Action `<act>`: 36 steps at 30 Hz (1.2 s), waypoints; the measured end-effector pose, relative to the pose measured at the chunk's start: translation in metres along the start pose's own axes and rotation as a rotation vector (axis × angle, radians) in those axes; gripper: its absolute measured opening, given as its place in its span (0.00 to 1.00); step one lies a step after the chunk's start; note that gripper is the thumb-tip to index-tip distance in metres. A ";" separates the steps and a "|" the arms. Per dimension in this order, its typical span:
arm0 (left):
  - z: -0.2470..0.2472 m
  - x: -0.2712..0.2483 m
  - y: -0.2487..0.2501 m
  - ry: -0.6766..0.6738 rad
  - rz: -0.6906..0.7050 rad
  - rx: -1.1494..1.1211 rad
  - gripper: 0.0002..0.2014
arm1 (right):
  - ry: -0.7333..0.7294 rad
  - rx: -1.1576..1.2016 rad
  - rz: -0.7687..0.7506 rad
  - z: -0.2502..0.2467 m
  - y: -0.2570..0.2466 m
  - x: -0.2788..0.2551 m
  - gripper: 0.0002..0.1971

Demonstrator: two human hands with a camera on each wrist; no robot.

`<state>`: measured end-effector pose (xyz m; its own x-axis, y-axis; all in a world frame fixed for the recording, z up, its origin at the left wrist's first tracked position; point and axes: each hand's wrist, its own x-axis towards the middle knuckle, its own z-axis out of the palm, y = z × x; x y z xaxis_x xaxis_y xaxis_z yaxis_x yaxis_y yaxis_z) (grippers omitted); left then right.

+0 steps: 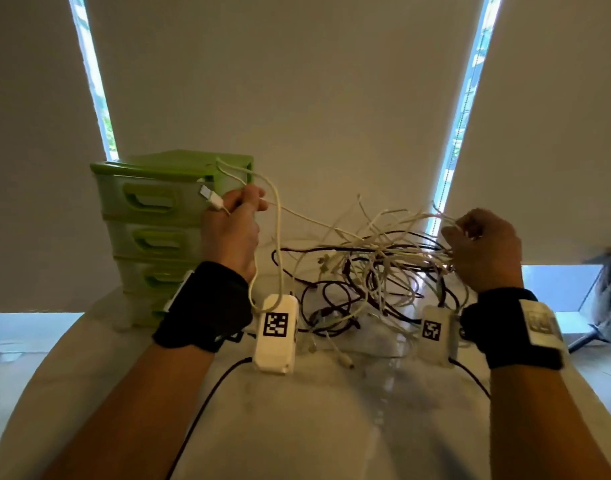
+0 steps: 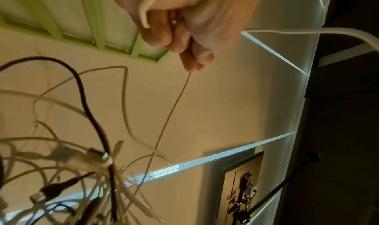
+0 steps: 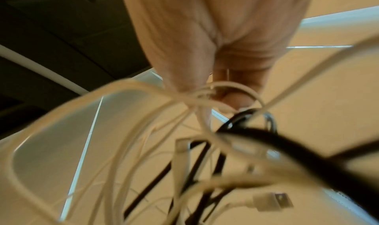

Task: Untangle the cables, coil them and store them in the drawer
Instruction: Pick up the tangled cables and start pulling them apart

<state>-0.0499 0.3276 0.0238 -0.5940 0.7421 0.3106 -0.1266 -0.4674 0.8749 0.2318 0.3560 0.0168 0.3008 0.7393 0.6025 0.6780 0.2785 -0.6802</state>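
Observation:
A tangle of white and black cables (image 1: 376,271) hangs between my hands above the white table (image 1: 297,410). My left hand (image 1: 233,223) is raised in front of the green drawer unit (image 1: 151,216) and grips a white cable (image 1: 307,220), whose USB plug (image 1: 210,197) sticks out above the fist. In the left wrist view the thin white cable (image 2: 170,115) runs taut from my fingers (image 2: 194,61) down into the tangle (image 2: 82,171). My right hand (image 1: 480,247) grips several cables of the tangle (image 3: 205,102) at its right side.
The green drawer unit has several stacked drawers, the top one (image 1: 148,195) looking pulled out a little. Loose cable ends and a plug (image 1: 345,362) lie on the table under the tangle. Blinds hang behind, and a mop (image 1: 608,292) stands at far right.

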 end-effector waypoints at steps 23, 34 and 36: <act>0.012 -0.037 0.017 -0.480 0.088 -0.138 0.07 | -0.918 -0.271 -0.292 0.028 -0.076 -0.053 0.34; 0.004 -0.023 0.021 -0.389 0.055 -0.297 0.09 | -0.736 -0.137 -0.141 0.023 -0.040 -0.032 0.14; 0.006 -0.026 0.020 -0.433 0.083 -0.286 0.07 | -0.755 -0.270 -0.230 0.023 -0.047 -0.036 0.23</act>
<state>-0.0321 0.3020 0.0354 -0.2361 0.7993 0.5526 -0.3407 -0.6006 0.7233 0.1731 0.3305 0.0174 -0.3299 0.9211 0.2066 0.8341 0.3869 -0.3931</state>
